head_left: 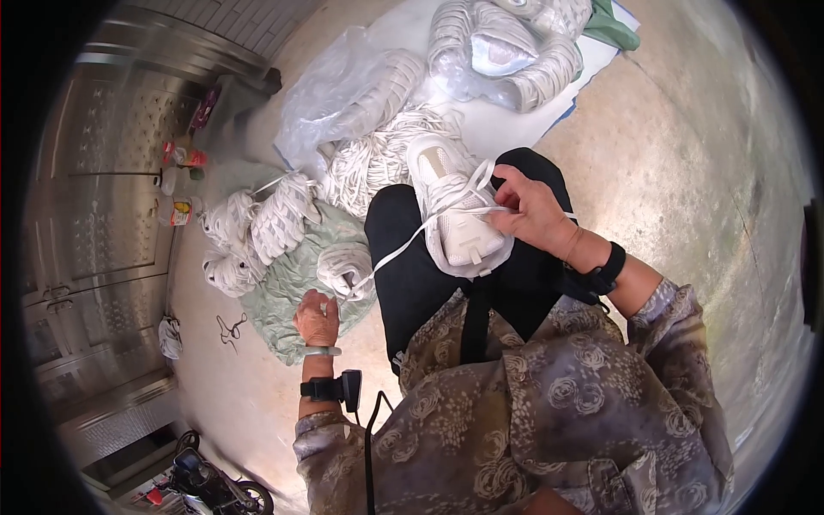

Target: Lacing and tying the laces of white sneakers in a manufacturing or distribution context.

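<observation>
Presently, the white shoe (pixel 459 230) rests on the dark-trousered lap (pixel 403 296), the right hand (pixel 536 210) pinching its lace (pixel 396 251) while the left hand (pixel 318 319), fingers drawn together on a strand stretched leftward, hangs over the green sheet (pixel 287 322) near its lower edge. Beyond, other white shoes (pixel 285 216) cluster at that sheet's far edge, and loose laces (pixel 369 167) heap beside the white sheet (pixel 511 129).
</observation>
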